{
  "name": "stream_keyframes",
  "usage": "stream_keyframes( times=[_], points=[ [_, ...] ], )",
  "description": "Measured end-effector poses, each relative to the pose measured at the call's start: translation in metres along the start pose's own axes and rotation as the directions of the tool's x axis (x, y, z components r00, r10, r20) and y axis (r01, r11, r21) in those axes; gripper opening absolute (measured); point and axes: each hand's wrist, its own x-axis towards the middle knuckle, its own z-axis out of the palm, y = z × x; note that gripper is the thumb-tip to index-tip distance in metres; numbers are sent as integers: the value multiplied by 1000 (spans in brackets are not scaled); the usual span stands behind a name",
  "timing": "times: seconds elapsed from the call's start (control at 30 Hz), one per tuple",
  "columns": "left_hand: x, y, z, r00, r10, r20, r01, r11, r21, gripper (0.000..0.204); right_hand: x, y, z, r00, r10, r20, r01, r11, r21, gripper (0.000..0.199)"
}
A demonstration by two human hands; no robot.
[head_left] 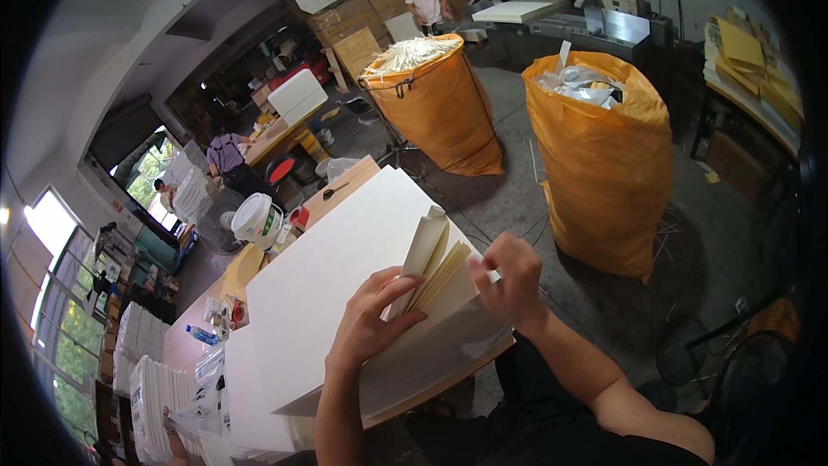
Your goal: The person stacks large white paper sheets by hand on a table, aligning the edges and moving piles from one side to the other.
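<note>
Strips of cream card (444, 276) are clamped in the grip of the left hand (371, 318), thumb on one side and fingers on the other, over a stack of large white sheets (328, 272) on a wooden worktop (366, 174). A small white piece (493, 276) is held in the closed grip of the right hand (513, 280), just beside the strips. Two orange sacks (599, 164) are stood on the floor (517, 216) beyond, and a white bucket (256, 221) is seen near the stack.

cream strips (442, 273), 2 orange sacks (604, 168)
</note>
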Motion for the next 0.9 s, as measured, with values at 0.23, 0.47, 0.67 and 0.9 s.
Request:
stream_keyframes(
  times=[0.23,0.47,0.67,0.9],
  points=[
    [-8,8,24,980,122,158,-182,871,456,63,-20,11,-3,798,-283,532,287,955,77,42],
    [-2,-1,36,999,2,37,-18,897,441,84,-19,6,-4,823,-207,529,217,975,44,35],
    [-3,-1,37,1000,-1,-14,7,899,438,82,-30,29,-25,957,78,278,-61,996,-70,23],
    [5,1,25,999,26,21,-32,932,362,68,27,3,-44,752,338,566,-267,941,-208,42]
  ],
)
